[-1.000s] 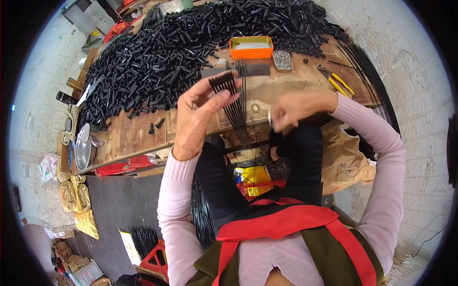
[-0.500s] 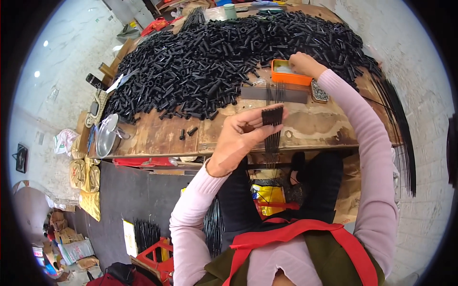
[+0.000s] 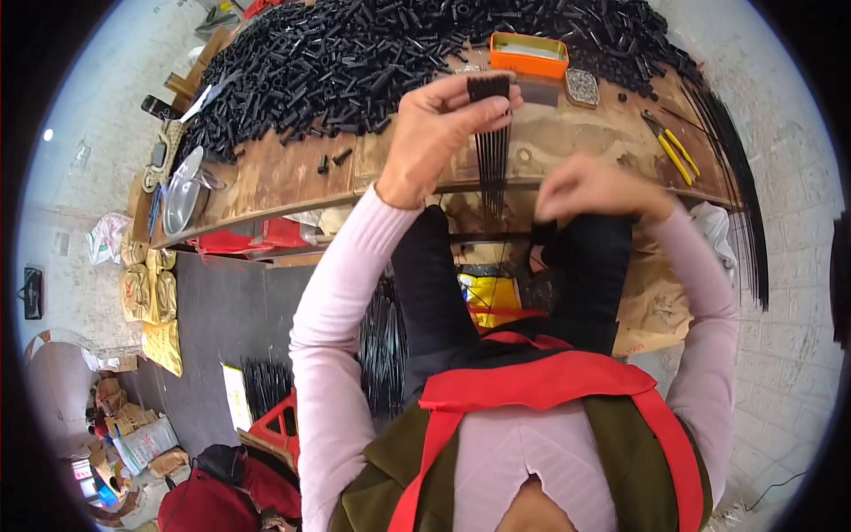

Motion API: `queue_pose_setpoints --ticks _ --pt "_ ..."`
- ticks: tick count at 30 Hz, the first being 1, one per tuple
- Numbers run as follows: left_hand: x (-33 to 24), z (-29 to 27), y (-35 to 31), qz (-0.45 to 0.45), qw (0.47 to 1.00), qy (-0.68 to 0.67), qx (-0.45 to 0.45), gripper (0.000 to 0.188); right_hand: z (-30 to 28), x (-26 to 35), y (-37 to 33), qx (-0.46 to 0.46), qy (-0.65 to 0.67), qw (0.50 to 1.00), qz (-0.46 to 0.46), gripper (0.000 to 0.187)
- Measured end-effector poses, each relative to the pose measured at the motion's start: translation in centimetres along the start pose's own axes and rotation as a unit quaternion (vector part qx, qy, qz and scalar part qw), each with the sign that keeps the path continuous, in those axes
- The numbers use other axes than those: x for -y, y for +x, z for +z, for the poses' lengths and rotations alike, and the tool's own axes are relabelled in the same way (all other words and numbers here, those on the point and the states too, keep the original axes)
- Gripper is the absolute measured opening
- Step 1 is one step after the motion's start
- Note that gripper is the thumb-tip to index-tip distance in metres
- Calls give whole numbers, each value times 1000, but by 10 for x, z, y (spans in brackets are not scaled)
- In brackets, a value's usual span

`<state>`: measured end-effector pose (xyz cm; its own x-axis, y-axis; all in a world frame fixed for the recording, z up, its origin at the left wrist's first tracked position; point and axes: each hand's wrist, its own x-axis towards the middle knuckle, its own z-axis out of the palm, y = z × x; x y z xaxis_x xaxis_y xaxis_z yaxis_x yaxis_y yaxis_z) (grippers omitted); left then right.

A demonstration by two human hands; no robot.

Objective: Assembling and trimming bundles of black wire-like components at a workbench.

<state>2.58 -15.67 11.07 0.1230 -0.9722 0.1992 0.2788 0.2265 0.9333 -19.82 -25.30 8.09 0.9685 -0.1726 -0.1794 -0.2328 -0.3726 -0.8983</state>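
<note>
- Nearest: lap and dark trousers, red apron straps over pink sleeves; forearms rise from below toward the bench edge.
- Right hand [image 3: 592,188] sits low at the near edge of the wooden workbench [image 3: 284,177], fingers curled in tight. What it pinches is hidden; cannot tell whether it grips anything.
- Left hand [image 3: 436,133] is raised above the bench, fingers and thumb closed narrow on the top of a bundle of thin black rods [image 3: 493,146]. The capped ends show as a flat black row at the fingertips; the rods hang straight down past the bench edge.
- Judgement: keep the pinch firm and the row of tops level, so the rods stay fanned side by side rather than crossing; steady the lower ends with the other hand.
- Further back: orange tray [image 3: 529,53] and small metal grid block [image 3: 582,86] just behind the bundle; yellow-handled pliers [image 3: 671,149] to the right.
- Farthest: big heap of black tube pieces [image 3: 355,53] covering the bench's far side.
</note>
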Motion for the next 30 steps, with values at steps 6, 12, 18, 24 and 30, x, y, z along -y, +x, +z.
queue_pose_setpoints --ticks 6,12,18,24,30 --pt "-1 5 -4 13 998 11 54 32 80 -79 44 -42 -120 982 -138 17" --pt "0 3 -13 3 998 34 60 35 56 -14 12 -19 25 995 -95 9" --pt "-8 14 -19 -5 999 31 31 34 15 72 -22 -343 -333 849 -227 26" --pt "-5 9 -13 -12 1000 -10 0 28 7 79 -10 -372 -516 748 -189 55" --pt "-8 5 -14 -10 1000 -6 -8 24 13 76 -8 -363 -501 770 -155 67"
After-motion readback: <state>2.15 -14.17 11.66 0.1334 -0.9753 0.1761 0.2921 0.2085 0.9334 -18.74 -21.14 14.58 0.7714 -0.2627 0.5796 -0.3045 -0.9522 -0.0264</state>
